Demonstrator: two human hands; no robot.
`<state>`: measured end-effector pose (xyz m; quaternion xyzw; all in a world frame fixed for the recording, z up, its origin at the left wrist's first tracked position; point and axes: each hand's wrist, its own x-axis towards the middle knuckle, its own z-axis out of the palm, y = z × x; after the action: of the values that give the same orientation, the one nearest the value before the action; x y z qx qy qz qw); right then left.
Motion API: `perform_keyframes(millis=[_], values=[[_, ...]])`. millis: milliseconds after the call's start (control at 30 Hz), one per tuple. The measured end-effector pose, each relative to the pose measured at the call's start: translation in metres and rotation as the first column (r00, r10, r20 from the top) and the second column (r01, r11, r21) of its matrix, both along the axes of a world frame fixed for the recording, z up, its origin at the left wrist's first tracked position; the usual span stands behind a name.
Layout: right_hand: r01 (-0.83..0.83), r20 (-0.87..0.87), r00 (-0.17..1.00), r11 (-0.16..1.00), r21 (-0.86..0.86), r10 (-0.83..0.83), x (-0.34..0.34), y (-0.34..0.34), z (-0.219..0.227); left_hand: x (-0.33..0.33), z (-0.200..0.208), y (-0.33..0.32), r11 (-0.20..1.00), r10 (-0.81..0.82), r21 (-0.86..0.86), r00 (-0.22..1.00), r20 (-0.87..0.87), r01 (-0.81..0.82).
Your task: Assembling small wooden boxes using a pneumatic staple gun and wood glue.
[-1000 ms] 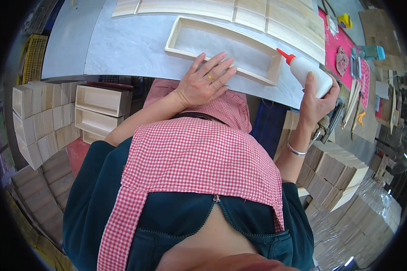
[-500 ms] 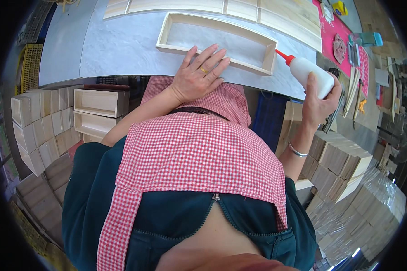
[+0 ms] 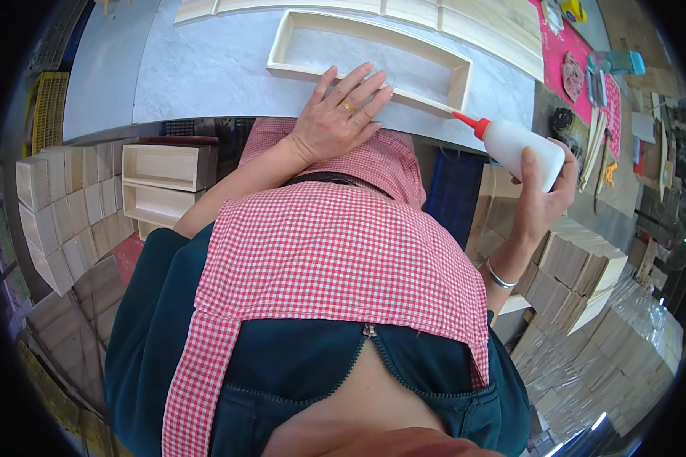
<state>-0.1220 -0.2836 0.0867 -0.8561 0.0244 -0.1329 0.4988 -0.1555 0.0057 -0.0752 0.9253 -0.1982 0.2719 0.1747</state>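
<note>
A long rectangular wooden frame (image 3: 370, 24) lies on the grey marbled tabletop, which shows through its middle. Across the frame's near wall rest the fingers of my left hand (image 3: 335, 114), stretched out and spread, with a gold ring on one. My right hand (image 3: 545, 186) is wrapped round a white squeeze bottle (image 3: 522, 148) with a red nozzle. The bottle is tilted, and its red tip points at the frame's near right corner, touching it or very close.
Pale wooden panels (image 3: 404, 9) lie along the table's far side. Wooden boxes (image 3: 160, 167) are stacked at left, more wooden pieces (image 3: 575, 266) at right. A pink cloth (image 3: 579, 99) with a crumpled rag (image 3: 573, 75) and a teal-capped container (image 3: 625, 63) are at far right.
The bottle's tip has come nearer and slightly left, from the frame's right end wall to its near right corner. The frame has shifted slightly in view under my left hand.
</note>
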Motion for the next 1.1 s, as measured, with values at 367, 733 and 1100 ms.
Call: perform_keyframes(millis=[367,733,1100], values=[[-0.411,0.081,0.911,0.902,0.132,0.404,0.018,0.143,-0.044,-0.007,0.004,0.004,0.997,-0.067,0.055,0.992,0.103,0.062],[-0.469,0.083,0.883,0.875,0.118,0.462,0.019,0.168,-0.041,-0.007,-0.002,0.01,0.995,-0.092,-0.016,0.99,0.105,0.094],[-0.314,0.025,0.95,0.948,0.046,0.313,0.015,0.107,-0.03,-0.004,0.002,0.006,0.995,-0.101,0.012,0.992,0.076,0.1]])
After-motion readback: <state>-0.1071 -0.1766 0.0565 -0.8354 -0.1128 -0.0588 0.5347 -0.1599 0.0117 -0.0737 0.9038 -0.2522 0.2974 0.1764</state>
